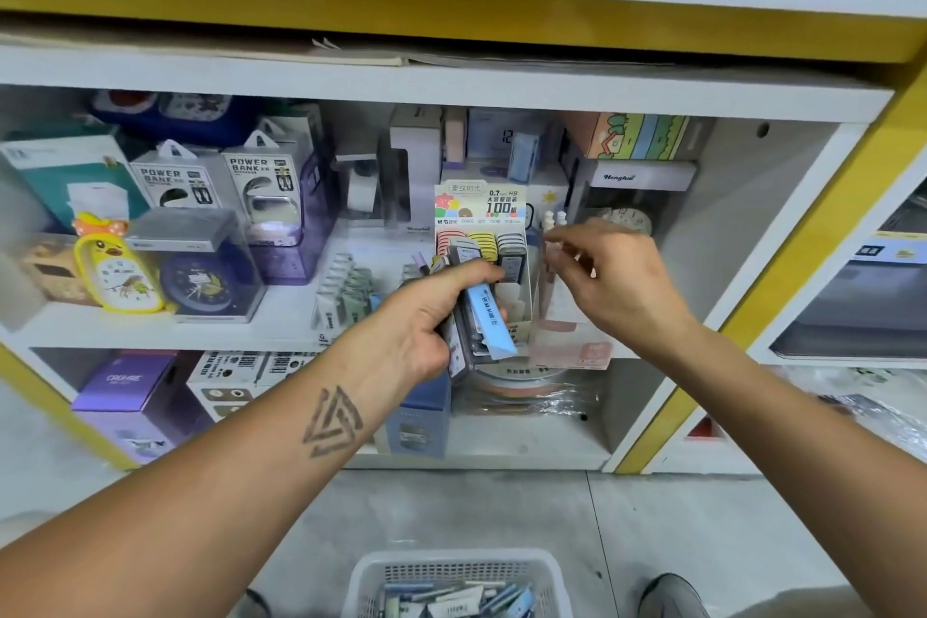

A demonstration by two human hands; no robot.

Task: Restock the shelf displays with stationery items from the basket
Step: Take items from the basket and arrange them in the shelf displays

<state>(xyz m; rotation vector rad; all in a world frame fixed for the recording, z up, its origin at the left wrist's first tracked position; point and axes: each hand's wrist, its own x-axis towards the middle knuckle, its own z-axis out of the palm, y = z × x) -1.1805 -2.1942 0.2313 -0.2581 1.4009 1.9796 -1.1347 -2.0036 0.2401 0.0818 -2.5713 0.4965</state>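
Several lead cases point(471, 316) sit clenched in my left hand point(426, 316) at frame centre, long axes upright, immediately left of the display box point(481, 236); right hand point(602, 276) pinches something unidentifiable, nearer.

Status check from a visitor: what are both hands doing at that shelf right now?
Left hand grips a bundle of lead cases. Right hand pinches something small beside the display box; item unclear. Basket on floor holds more stock. Nothing blocking.
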